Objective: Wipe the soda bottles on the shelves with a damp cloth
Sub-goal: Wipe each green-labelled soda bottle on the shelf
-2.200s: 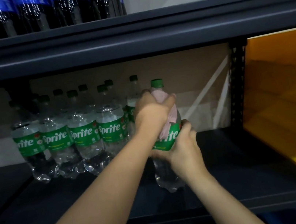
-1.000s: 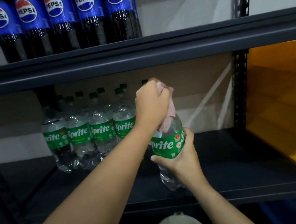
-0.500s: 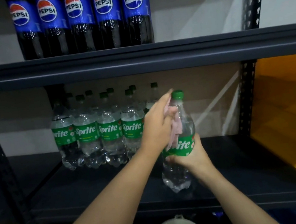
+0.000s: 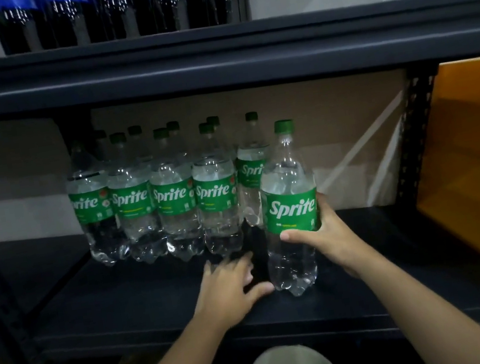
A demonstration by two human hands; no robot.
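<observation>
Dark shelf (image 4: 126, 304): my right hand (image 4: 328, 240) is gripping one Sprite bottle (image 4: 290, 205) near the front edge; left hand (image 4: 229, 286) is spreading open fingers. Cloth unseen; remaining bottles (image 4: 153, 194) probably pending.

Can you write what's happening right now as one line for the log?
right hand: holds Sprite bottle upright | left hand: open, low over shelf | cloth: not visible

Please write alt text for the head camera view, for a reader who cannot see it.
The right hand grips a Sprite bottle at its green label on a dark shelf, while the left hand reaches out open over the shelf beside it. More Sprite bottles stand in rows behind; dark cola bottles fill the shelf above.
</observation>
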